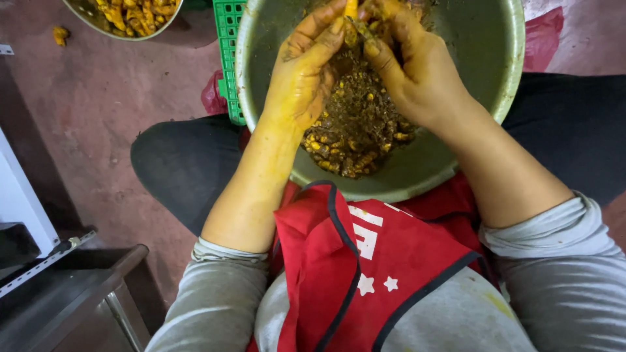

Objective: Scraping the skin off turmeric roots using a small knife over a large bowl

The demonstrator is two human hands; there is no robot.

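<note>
Head view, looking down at seated person's lap. Large metal bowl (456, 163) rests on the lap, betw. the knees. Bowl holds a heap of small yellow root pieces (355, 130) mixed w/ dark soil and peelings, piled at centre. Left hand (303, 78) and right hand (407, 62), both stained yellow, meet above the heap near the bowl's far side. Fingers of both curl in and pinch one yellow root piece (351, 10) betw. them at the top edge of view; thumbs press toward it. Neither hand is spread open.

Red apron (365, 261) w/ dark trim and white stars lies over a grey long-sleeved top, sleeves pushed up to elbows. Green plastic crate (228, 39) sits on the reddish floor (98, 117) just left of the bowl, partly behind it. Second bowl (127, 16) of yellow pieces at upper left, well apart.
</note>
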